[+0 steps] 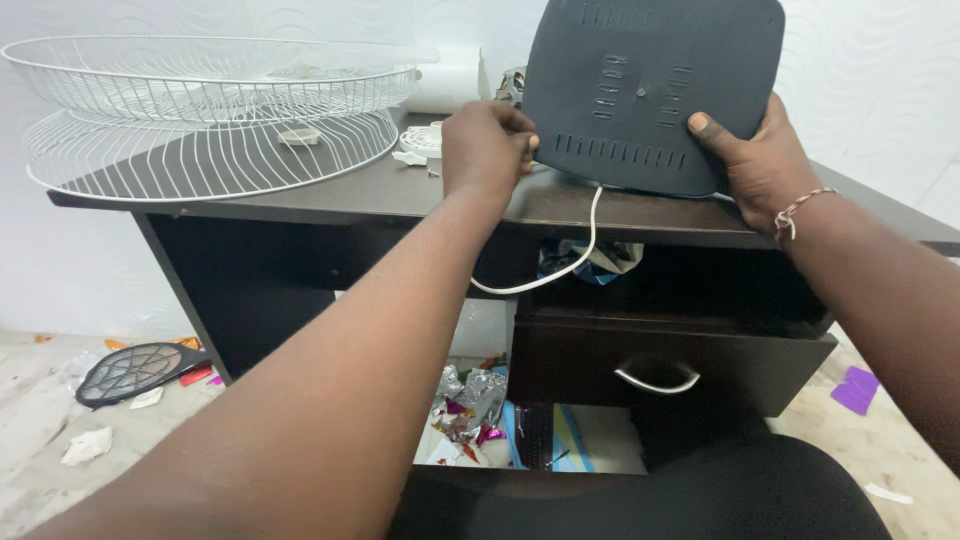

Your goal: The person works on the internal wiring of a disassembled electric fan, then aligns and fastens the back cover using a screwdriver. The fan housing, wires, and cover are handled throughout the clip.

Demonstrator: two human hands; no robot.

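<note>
Panel (pixel 650 90) upright at counter (pixel 300 195) front edge.
Right hand (pixel 765 165) grips its right edge; left hand (pixel 487 150) pinches lower-left corner. Cord (pixel 560 270) hangs over edge; grilles (pixel 210 110) fill left side.

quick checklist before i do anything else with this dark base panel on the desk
1. Right hand grips the dark base panel at its right edge: ok.
2. Left hand closed at the panel's lower left edge: ok; what it pinches: cannot tell.
3. White cord hangs free over the desk front, not snagged: ok.
4. Two white wire grilles lie apart from the panel: ok.
5. Drawer below stands partly open: not ok.
</note>
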